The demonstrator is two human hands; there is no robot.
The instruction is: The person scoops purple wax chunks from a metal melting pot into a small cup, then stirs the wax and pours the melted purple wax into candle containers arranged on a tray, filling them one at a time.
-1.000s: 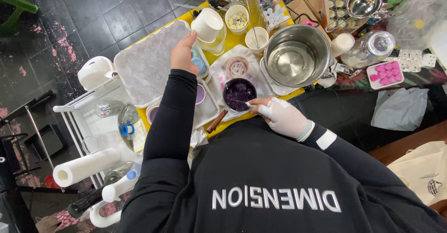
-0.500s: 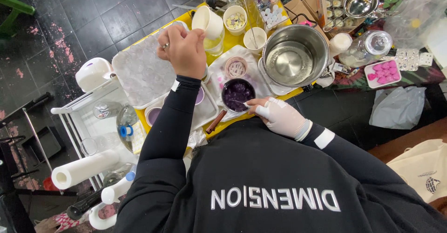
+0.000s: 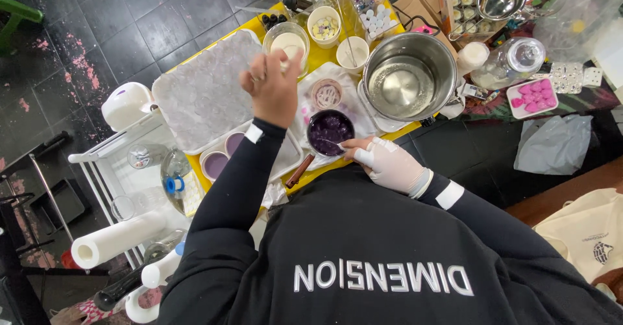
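Observation:
My right hand [image 3: 389,162], in a white glove, pinches a thin metal stirrer [image 3: 331,142] whose tip rests in a small bowl of dark purple liquid [image 3: 329,130] on the yellow table [image 3: 321,55]. Raised over the table is my bare left hand [image 3: 272,91], a ring on one finger, its fingers drawn together just in front of a glass jar of cream-white contents [image 3: 287,41]. Whether anything sits in those fingers is hidden. A white tray of clear moulds [image 3: 204,91] lies left of that hand.
A steel pot [image 3: 409,81] stands right of the purple bowl, a small pink dish [image 3: 328,93] behind it. Two purple-filled cups [image 3: 216,164] sit in a white tray at front left. Paper cups [image 3: 352,53], a lidded glass jar [image 3: 513,68], pink moulds [image 3: 533,98] and a paper roll [image 3: 113,237] surround.
My left hand, which held a white cup up by the jar, has come back towards me and lower; the cup no longer shows. The right hand stays at the purple bowl.

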